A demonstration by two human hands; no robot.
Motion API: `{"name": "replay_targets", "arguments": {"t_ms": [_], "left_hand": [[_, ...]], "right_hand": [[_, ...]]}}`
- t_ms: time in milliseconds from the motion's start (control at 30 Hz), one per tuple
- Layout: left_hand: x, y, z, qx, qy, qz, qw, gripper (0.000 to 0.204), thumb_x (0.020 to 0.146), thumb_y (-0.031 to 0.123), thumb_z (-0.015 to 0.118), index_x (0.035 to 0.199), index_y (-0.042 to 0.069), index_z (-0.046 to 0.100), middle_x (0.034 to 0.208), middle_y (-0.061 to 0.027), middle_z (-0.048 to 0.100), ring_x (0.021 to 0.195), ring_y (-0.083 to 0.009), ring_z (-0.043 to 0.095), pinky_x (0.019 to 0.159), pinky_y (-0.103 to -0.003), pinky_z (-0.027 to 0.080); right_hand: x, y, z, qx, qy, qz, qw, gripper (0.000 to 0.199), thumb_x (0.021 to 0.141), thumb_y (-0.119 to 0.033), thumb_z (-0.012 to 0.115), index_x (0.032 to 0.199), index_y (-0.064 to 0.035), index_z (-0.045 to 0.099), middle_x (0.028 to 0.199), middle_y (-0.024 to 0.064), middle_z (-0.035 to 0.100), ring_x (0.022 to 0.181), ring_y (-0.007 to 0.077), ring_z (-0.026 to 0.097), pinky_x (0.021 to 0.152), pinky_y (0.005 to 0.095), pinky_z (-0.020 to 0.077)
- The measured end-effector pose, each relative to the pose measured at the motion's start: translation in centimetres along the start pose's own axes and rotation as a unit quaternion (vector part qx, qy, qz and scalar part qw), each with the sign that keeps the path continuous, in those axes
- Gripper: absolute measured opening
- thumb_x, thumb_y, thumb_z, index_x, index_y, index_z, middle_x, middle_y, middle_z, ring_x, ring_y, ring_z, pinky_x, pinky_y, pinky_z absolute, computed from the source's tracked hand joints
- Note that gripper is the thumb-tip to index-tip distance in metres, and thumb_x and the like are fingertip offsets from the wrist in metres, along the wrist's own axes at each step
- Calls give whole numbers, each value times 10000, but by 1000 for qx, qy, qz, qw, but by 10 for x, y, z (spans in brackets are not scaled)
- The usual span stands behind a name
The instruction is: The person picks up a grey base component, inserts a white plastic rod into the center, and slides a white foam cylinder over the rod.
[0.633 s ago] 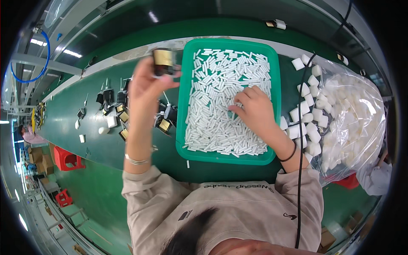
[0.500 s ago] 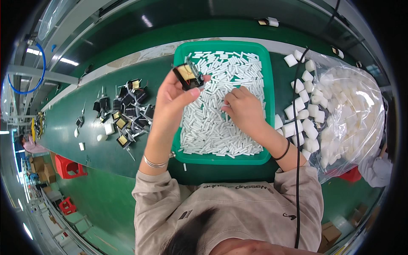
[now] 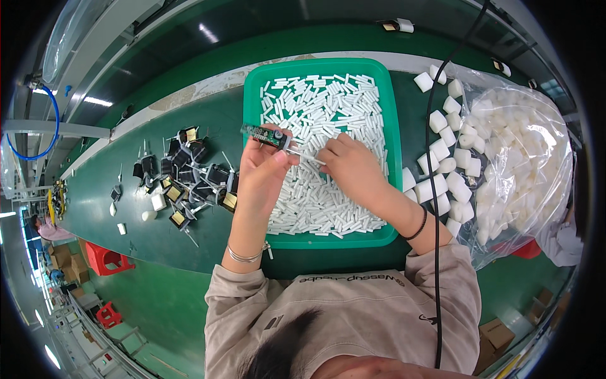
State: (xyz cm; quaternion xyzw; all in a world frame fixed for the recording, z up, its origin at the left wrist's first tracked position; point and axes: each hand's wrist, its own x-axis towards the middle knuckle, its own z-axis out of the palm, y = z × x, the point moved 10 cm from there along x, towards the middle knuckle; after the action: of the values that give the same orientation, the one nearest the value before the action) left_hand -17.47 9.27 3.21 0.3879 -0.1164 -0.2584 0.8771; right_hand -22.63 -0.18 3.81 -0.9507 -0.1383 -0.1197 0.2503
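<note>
My left hand [image 3: 257, 177] is closed on a small electronic module [image 3: 270, 135] with a green circuit board, held over the left side of the green tray [image 3: 392, 139]. A thin metal shaft sticks out of the module toward the right. My right hand [image 3: 353, 169] pinches a short white tube [image 3: 313, 160], whose free end meets or lies just beside that shaft; whether it is slipped over it I cannot tell. Many loose white tubes [image 3: 328, 211] cover the tray floor beneath both hands.
A pile of black modules [image 3: 184, 155] with thin wires or shafts lies left of the tray. To the right are white foam plugs [image 3: 432, 188] and a clear plastic bag [image 3: 524, 164] full of them. A black cable [image 3: 437, 265] hangs across the right side.
My left hand has turned the module so its circuit board and shaft show. My right hand has come up from the loose tubes with one tube, close to the module.
</note>
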Motion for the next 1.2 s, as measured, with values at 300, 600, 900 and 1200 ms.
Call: {"name": "replay_targets", "arguments": {"t_ms": [300, 600, 900, 1200], "left_hand": [[-1, 1, -7, 51, 36, 21, 998, 369, 732, -21, 603, 1059, 47, 446, 1038, -102, 527, 828, -178, 576, 752, -319, 511], [-1, -8, -14, 82, 68, -3, 994, 364, 732, -45, 586, 1060, 33, 446, 1039, -121, 529, 844, -181, 572, 735, -310, 519], [-1, -6, -13, 94, 74, 12, 993, 357, 744, -31, 583, 1065, 32, 439, 1051, -129, 513, 830, -182, 571, 722, -310, 522], [-12, 20, 10, 29, 65, 94, 993, 364, 694, -78, 609, 997, 23, 434, 1021, -136, 509, 828, -158, 548, 721, -331, 530]], "right_hand": [[-5, 21, -49, 21, 81, 16, 996, 152, 672, -73, 590, 824, -64, 595, 785, 59, 561, 775, 234, 514, 681, 344, 428], [-58, 141, -118, -386, 113, 291, 868, 158, 686, -43, 567, 843, -47, 582, 777, 94, 566, 819, 260, 537, 626, 351, 462], [-37, 107, -115, -157, 162, 173, 959, 144, 755, -148, 597, 828, -30, 558, 741, 130, 553, 710, 290, 569, 550, 367, 449], [-15, 27, -33, 720, 6, 240, 651, 289, 806, -93, 575, 1088, -59, 520, 1024, 47, 536, 864, 156, 576, 718, 276, 515]]}}
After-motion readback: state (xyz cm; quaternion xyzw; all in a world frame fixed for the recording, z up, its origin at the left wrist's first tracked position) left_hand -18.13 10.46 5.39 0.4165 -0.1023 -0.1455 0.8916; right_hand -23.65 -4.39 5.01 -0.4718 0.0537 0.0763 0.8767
